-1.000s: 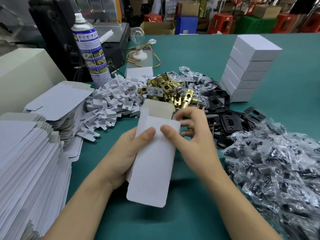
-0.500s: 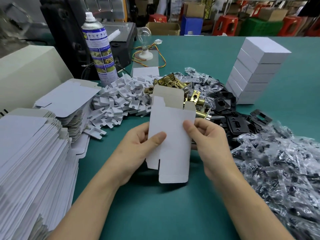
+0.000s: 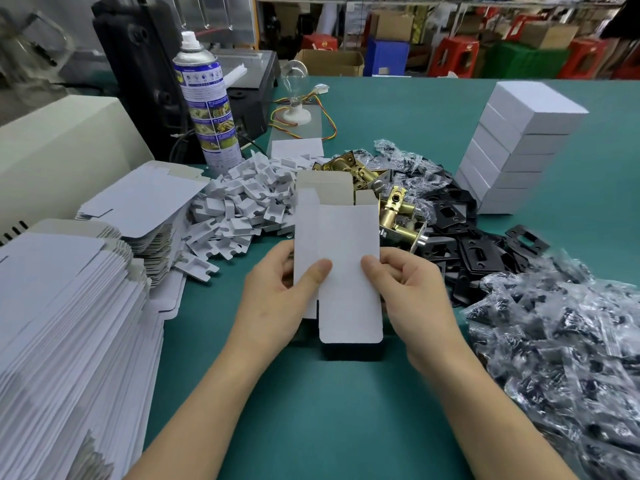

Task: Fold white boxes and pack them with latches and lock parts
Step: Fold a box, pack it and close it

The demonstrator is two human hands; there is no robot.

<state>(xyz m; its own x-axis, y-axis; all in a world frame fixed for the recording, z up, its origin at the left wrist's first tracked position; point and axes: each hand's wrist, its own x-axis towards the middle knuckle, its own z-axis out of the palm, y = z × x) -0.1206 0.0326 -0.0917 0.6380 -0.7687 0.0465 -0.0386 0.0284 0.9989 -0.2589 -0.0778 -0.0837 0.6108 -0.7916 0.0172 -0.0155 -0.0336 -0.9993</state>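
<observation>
Head view, the only one: the box blank is dead centre between your hands, held just above the green table. Its long axis runs straight away from you, top flaps pointing at the parts pile, bottom tuck flap toward your body. It's partly squared up; the far end gapes and shows grey inner board.

Your left hand grips the left edge, thumb across the front face, fingers hidden behind. Your right hand grips the right edge the same way, thumb on the front near the middle. Both are closed on the blank at roughly equal height, so neither is nearer. Wrists come in low, forearms angled inward.

My read: the bottom flap is the next fold. It's the end nearest you, so both thumbs have to slide down toward it.

The brass latches sit just beyond the blank's open end, slightly right. Black plates and bagged parts lie on the right-hand side, so your right hand is nearer for picking. White inserts are far left. Finished boxes are stacked far right.
</observation>
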